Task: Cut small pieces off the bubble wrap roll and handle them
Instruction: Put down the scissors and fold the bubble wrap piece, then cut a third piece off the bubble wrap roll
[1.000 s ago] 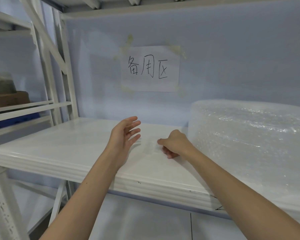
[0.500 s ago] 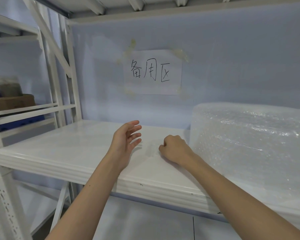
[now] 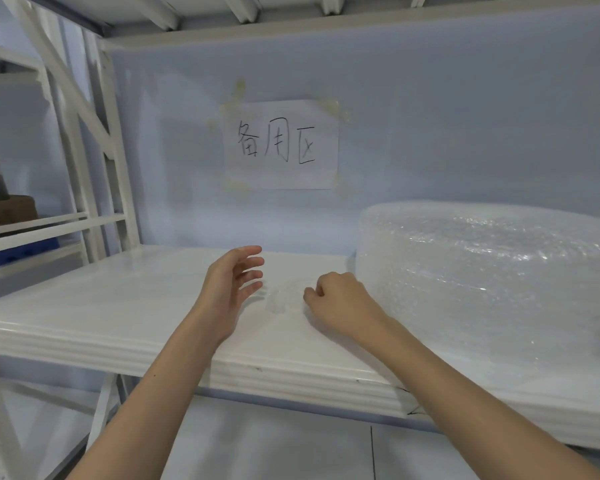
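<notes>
Right hand (image 3: pixel 340 306) knuckles up, fingers (image 3: pixel 312 295) curled under at the front edge of a small clear bubble wrap piece (image 3: pixel 284 299) lying flat on the shelf; fingertips hidden under the hand, so cannot tell whether they pinch the piece or only curl against it; piece is faint, see-through, edges hard to trace. Left hand (image 3: pixel 231 289) on edge, palm facing the right hand, fingers (image 3: pixel 252 271) straight-ish and spread, holding nothing; its fingertips sit just left of the small piece, contact unclear; the small piece lies between the two hands.

Just right of the right-hand knuckles: big translucent bubble wrap roll (image 3: pixel 482 282), lying on the same shelf, filling the shelf's right side, near the hand but apart from it; both forearms run down from the hands to the frame's lower edge, crossing the shelf's front lip.

Under both hands: glossy white metal shelf board (image 3: pixel 118 306); beyond the fingers, pale blue back wall (image 3: pixel 465 116) with a white paper sign (image 3: pixel 281 145) taped on, handwritten black characters 备用区; far left of the left hand, white steel rack uprights (image 3: pixel 115 161) with a diagonal brace; past those, a brown cardboard box (image 3: pixel 7 209) on a neighbouring shelf, blurred; dark small object at the right frame edge, too cut off to tell.
</notes>
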